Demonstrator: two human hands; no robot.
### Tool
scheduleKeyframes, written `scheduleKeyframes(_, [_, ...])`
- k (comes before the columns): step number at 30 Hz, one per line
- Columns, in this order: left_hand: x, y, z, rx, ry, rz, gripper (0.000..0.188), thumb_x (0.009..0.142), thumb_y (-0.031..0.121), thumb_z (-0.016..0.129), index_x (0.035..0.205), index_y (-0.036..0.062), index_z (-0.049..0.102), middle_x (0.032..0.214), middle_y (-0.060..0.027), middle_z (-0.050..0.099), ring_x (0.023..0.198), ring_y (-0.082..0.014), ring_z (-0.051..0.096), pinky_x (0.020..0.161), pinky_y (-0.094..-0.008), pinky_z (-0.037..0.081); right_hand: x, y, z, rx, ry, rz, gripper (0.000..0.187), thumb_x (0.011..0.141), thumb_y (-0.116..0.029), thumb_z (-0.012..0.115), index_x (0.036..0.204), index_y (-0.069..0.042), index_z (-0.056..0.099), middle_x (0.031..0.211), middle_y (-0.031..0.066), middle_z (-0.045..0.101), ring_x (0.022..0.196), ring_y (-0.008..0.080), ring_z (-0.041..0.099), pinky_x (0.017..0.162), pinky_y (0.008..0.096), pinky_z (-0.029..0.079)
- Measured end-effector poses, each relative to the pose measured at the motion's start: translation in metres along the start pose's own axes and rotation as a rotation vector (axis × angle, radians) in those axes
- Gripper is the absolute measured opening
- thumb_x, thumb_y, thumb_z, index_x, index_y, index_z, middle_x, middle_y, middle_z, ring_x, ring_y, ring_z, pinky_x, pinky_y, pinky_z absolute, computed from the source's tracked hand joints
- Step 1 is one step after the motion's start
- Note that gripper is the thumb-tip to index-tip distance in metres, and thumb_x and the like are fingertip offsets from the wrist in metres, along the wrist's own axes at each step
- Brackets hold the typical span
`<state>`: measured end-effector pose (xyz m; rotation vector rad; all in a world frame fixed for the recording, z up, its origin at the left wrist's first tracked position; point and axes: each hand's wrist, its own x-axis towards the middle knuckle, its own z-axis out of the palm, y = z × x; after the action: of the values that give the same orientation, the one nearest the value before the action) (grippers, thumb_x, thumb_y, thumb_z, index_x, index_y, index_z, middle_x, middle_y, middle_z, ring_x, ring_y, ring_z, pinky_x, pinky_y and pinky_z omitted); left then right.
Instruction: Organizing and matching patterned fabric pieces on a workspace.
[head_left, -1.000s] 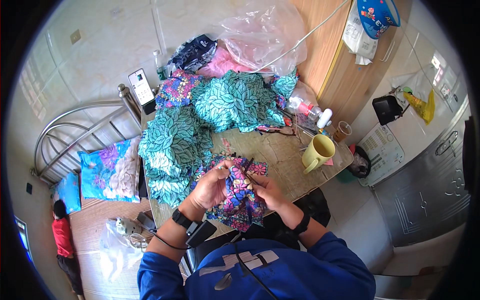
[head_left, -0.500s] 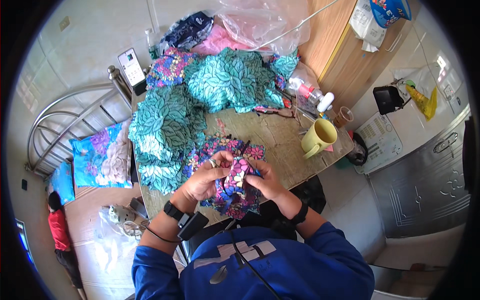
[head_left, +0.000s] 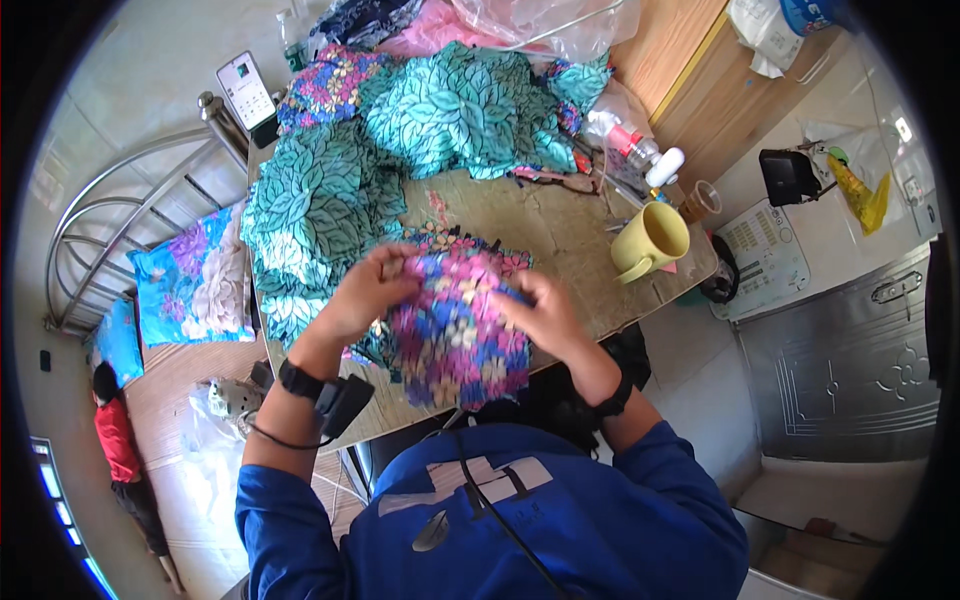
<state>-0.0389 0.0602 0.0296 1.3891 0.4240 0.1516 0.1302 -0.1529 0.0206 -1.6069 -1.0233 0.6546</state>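
A home, it seems a bedroom: left of the table (head_left: 550,225) is a bed with a metal headboard (head_left: 143,207), flowered pillows (head_left: 195,285) and a striped mat (head_left: 195,368); beyond its far right corner, a wooden cupboard (head_left: 720,105); to its right, a door (head_left: 850,350); on it, a mug (head_left: 655,240).

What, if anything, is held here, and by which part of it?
A flower-print cloth, blurred: left hand at its upper left edge, right hand at its upper right.

Looks like matt cloth on the near flowered piece (head_left: 460,335), scuffed on the worktop (head_left: 530,225), glossy metal on the left bedpost (head_left: 222,126).
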Motion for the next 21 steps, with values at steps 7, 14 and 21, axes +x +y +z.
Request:
scheduleKeyframes(7, [0.017, -0.021, 0.013, 0.985, 0.499, 0.604, 0.045, 0.074, -0.009, 0.055, 0.115, 0.0076, 0.058, 0.116, -0.0126, 0.059, 0.11, -0.029, 0.055, 0.093, -0.0357, 0.045, 0.024, 0.056, -0.01, -0.397, 0.276, -0.135, 0.039, 0.082, -0.03, 0.072, 0.107, -0.001, 0.062, 0.094, 0.0168, 0.068, 0.071, 0.0261, 0.065, 0.066, 0.0357, 0.051])
scheduleKeyframes(14, [-0.006, -0.021, 0.024, 0.902, 0.433, 0.542, 0.029, 0.079, -0.003, 0.063, 0.106, 0.0061, 0.064, 0.107, -0.0103, 0.065, 0.105, -0.0273, 0.058, 0.093, -0.0369, 0.044, 0.006, 0.035, -0.013, -0.218, 0.229, -0.103, 0.037, 0.084, -0.028, 0.073, 0.114, -0.009, 0.064, 0.091, 0.01, 0.07, 0.066, 0.0172, 0.064, 0.061, 0.028, 0.048])
scheduleKeyframes(21, [-0.004, -0.023, 0.048, 1.032, 0.239, 0.641, 0.021, 0.076, 0.007, 0.073, 0.096, 0.0088, 0.068, 0.107, -0.0085, 0.061, 0.1, -0.0285, 0.058, 0.088, -0.0371, 0.045, -0.021, 0.038, -0.003, -0.389, 0.008, -0.223, 0.038, 0.083, -0.03, 0.073, 0.117, -0.013, 0.066, 0.089, 0.0095, 0.07, 0.066, 0.023, 0.063, 0.059, 0.0313, 0.05])
